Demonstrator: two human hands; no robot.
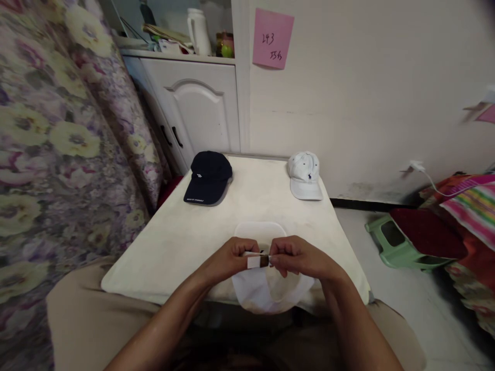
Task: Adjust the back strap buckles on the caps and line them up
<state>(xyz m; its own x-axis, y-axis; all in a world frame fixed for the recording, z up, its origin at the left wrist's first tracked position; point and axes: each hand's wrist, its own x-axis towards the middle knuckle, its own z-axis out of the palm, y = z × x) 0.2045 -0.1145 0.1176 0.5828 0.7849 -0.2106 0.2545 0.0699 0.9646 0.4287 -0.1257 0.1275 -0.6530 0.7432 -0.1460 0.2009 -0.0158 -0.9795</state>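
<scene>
A white baseball cap (251, 291) lies at the near edge of the table, its brim pointing away from me and its hollow inside partly showing. Across its back runs a white strap (253, 262) with a small dark brownish buckle (264, 261). My left hand (232, 257) pinches the strap on the left of the buckle. From the other side, my right hand (297, 255) has its fingers closed on the strap end by the buckle. My fingers hide part of the strap.
On the cream table (185, 242), a navy cap (212, 175) sits far left and a pale cap (305, 175) far right. Behind are a white cabinet (201, 113) and a wall with a pink note (273, 38). A floral curtain (69, 154) hangs left; a green stool (394, 247) stands right.
</scene>
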